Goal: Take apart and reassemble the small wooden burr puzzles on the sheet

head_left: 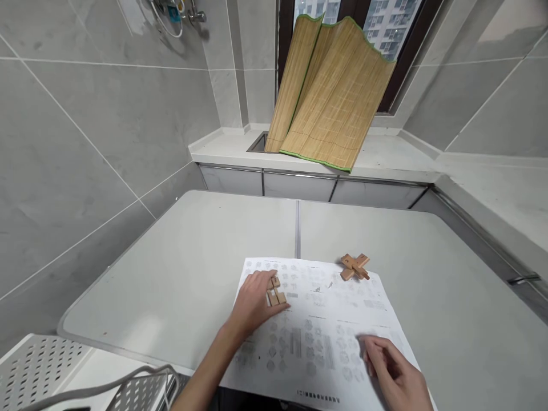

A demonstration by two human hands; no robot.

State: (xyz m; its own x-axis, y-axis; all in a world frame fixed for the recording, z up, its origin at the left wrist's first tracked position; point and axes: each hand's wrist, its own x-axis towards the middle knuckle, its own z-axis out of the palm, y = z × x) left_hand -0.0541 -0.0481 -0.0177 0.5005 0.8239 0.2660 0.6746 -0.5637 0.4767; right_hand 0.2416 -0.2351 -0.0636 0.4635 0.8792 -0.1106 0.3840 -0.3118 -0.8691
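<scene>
Small wooden blocks (277, 298), seemingly flat, on printed paper (319, 294)

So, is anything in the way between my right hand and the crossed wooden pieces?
Nothing visible: only the flat printed paper lies between the right hand and the crossed wooden pieces. The left hand is off to the left.

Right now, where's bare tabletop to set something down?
Free: white tabletop left of the printed sheet; beyond it to the far edge, both sides of the seam; right of it.
Crowded: sheet's left part, left hand around small wooden blocks; far-right corner, crossed wooden pieces; near-right, right hand.
</scene>
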